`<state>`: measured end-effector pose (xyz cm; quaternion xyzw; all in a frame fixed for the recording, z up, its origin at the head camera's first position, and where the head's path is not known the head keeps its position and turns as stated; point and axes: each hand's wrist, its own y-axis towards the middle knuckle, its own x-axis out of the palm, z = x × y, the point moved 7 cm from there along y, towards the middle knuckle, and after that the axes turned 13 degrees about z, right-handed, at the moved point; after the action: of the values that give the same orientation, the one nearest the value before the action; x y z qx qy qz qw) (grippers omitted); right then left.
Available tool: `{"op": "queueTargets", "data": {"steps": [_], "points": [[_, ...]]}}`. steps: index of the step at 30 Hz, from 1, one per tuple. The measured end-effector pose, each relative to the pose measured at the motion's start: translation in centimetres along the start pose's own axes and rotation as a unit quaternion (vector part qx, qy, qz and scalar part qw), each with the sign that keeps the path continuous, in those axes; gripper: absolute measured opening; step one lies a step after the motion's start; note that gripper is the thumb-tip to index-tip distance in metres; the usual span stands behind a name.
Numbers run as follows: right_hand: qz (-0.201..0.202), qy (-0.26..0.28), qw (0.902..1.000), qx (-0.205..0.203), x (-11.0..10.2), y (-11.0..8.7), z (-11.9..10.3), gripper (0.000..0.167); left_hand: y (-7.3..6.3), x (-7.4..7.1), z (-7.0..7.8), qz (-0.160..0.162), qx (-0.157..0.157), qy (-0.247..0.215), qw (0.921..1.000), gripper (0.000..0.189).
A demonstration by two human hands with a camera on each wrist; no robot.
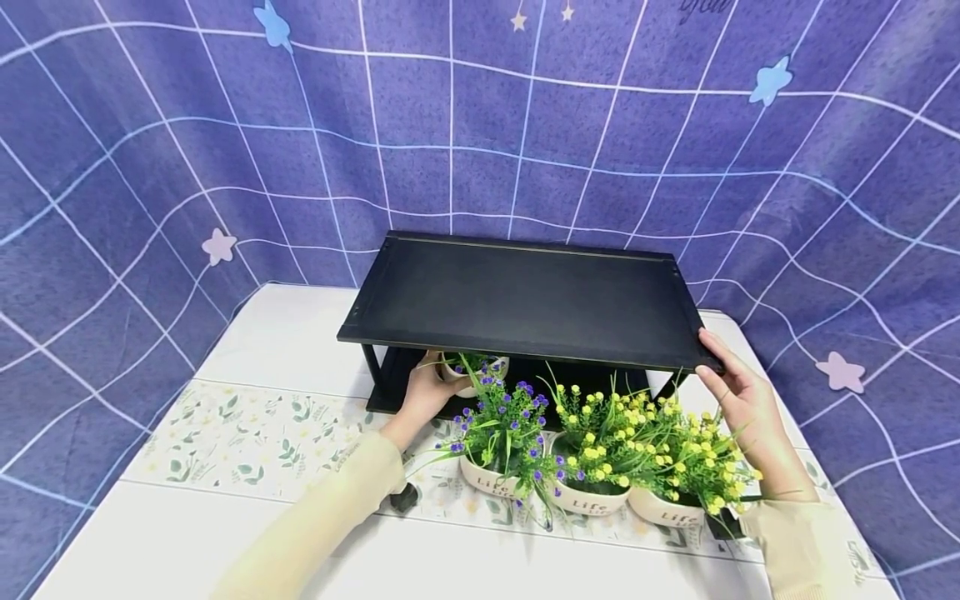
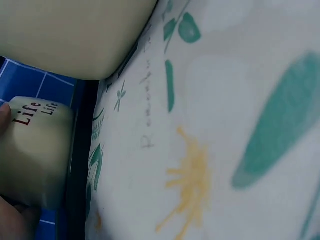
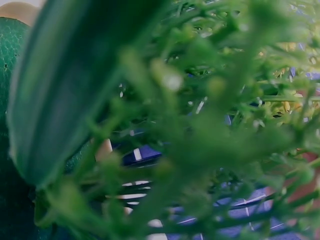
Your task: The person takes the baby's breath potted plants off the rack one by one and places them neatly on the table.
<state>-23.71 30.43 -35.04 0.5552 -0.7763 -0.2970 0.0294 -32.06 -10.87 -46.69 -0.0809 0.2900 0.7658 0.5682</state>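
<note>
A black two-tier shelf stands on the table. My left hand reaches under its top board and grips a cream oval flower pot marked "Life". That pot is at the left of the lower board, with fingers on two of its sides in the left wrist view. At the shelf's front right corner, my right hand holds the top board's edge. Before the shelf stand a purple-flowered pot and two yellow-flowered pots, one in the middle and one at the right. Blurred foliage fills the right wrist view.
A leaf-patterned cloth strip runs across the white table. Behind and at both sides hangs a blue grid-patterned curtain. A small dark object lies left of the purple-flowered pot, and another beside the right-hand pot.
</note>
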Motion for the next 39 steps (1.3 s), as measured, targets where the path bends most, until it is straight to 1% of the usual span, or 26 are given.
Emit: {"op": "queueTargets", "data": {"steps": [2,6,9,13,15,18,20,22,24,26,30,33,34,36,39], "points": [[0.0,-0.001,1.0,0.0,0.0,0.0,0.0,0.048,-0.1,-0.2,0.0,0.001,-0.005,-0.002,1.0,0.065],[0.0,-0.006,1.0,0.002,0.0,0.0,0.0,0.048,-0.3,-0.9,0.0,0.008,-0.002,0.007,0.9999,0.067],[0.001,-0.018,0.9998,0.003,-0.1,0.0,0.2,0.048,-0.4,-1.6,0.0,0.014,0.001,0.01,0.9998,0.073],[0.001,-0.026,0.9997,0.004,-0.2,-0.1,0.3,0.048,-0.7,-2.5,0.0,0.016,-0.002,0.018,0.9997,0.081],[0.001,-0.023,0.9997,0.006,-0.2,-0.1,0.4,0.048,-0.8,-3.0,0.0,0.015,-0.004,0.024,0.9996,0.078],[0.003,-0.02,0.9998,0.007,-0.2,-0.1,0.4,0.048,-1.0,-3.7,0.0,0.011,-0.012,0.029,0.9995,0.069],[0.003,-0.017,0.9998,0.005,-0.2,-0.1,0.4,0.048,-1.2,-4.1,0.0,0.009,-0.02,0.028,0.9994,0.067],[0.002,-0.016,0.9999,0.002,-0.1,-0.1,0.3,0.047,-1.4,-4.6,-0.2,0.005,-0.031,0.029,0.9991,0.07],[0.002,-0.018,0.9998,-0.001,-0.1,-0.1,0.2,0.047,-1.5,-5.0,-0.3,0.002,-0.039,0.03,0.9988,0.079],[0.001,-0.018,0.9998,-0.001,-0.1,-0.1,0.1,0.047,-1.7,-5.4,-0.5,-0.003,-0.049,0.025,0.9985,0.083],[0.002,-0.024,0.9997,0.0,-0.1,-0.1,0.1,0.047,-1.8,-6.3,-1.0,-0.008,-0.054,0.014,0.9984,0.085],[0.002,-0.023,0.9997,0.002,-0.1,-0.1,0.1,0.048,-2.0,-6.9,-1.2,-0.01,-0.048,0.002,0.9988,0.085],[0.002,-0.022,0.9998,0.002,0.0,-0.1,0.1,0.048,-2.1,-7.1,-1.2,-0.012,-0.046,-0.011,0.9988,0.084],[0.002,-0.018,0.9998,0.001,0.0,-0.1,0.1,0.048,-2.4,-7.7,-0.5,-0.022,-0.052,-0.043,0.9975,0.083],[0.002,-0.013,0.9999,-0.004,0.0,-0.1,0.1,0.047,-2.7,-8.2,-0.8,-0.033,-0.054,-0.071,0.9955,0.084]]}}
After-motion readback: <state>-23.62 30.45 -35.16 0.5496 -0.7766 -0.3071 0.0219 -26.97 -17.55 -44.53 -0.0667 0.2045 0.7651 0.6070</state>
